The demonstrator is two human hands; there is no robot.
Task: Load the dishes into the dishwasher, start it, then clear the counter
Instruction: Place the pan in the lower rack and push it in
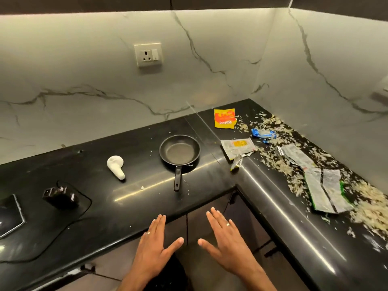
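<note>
Your left hand [154,242] and right hand [228,240] hover flat, fingers straight, holding nothing, side by side before the black counter [130,143]. The frying pan [179,153] sits at twelve o'clock; torn wrappers [237,147] and scattered flakes [277,162] at two o'clock; a charger [60,196] at ten. Marble walls meet in the corner.

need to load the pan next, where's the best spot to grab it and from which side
Take the pan by its handle. The handle is straight and slim and points toward the counter edge and the hands, clear of the wrappers at right. Either hand, probably the right hand, could come from the near side and curl round it from above. Both hands are open and empty.
</note>
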